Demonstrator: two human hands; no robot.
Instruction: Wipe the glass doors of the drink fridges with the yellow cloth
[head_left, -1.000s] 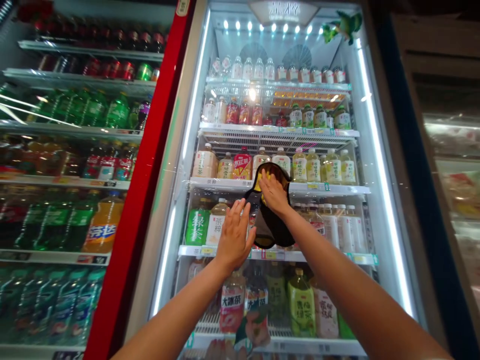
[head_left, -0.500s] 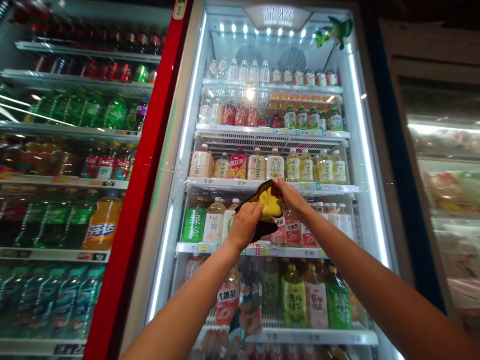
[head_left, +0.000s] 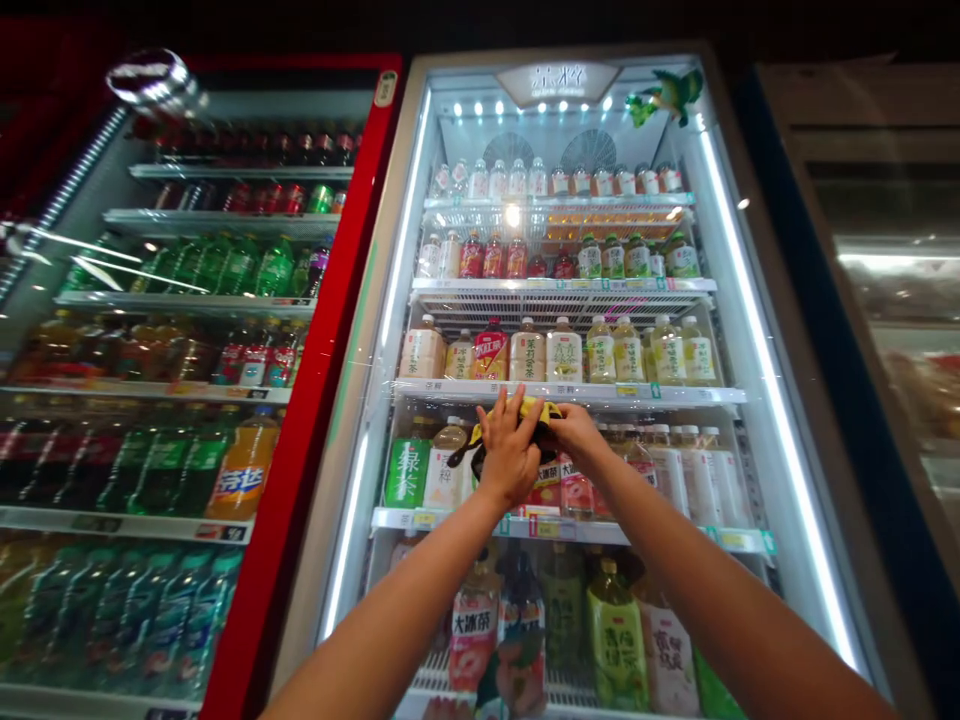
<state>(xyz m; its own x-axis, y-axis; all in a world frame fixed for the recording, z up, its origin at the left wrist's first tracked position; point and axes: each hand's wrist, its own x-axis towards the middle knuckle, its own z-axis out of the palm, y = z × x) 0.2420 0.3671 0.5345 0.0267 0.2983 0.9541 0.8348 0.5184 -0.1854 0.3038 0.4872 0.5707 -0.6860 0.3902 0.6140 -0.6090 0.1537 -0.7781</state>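
A small black fabric piece with a yellow inside (head_left: 553, 410) is held up in front of the lit drinks fridge; its exact kind I cannot tell. My left hand (head_left: 511, 448) lies over its near side, fingers stretched and spread, back of the hand toward me. Between the fingers of my right hand (head_left: 579, 436) its right edge is pinched. A dark end of the piece (head_left: 461, 452) sticks out to the left of my left hand. Most of the yellow is hidden behind my left fingers. Both forearms reach up from below.
The tall fridge (head_left: 373, 380) has a glass front and shelves of bottled tea. To its left, beyond a red frame (head_left: 330, 330), stands another fridge with soda bottles (head_left: 246, 462). A green toy figure (head_left: 667, 97) hangs at the upper right. Another display case (head_left: 900, 200) stands at the right.
My left hand has gone from gripping the fabric's left edge to spreading its fingers over it. Less yellow shows. My right hand keeps its pinch. The view has tilted up and left.
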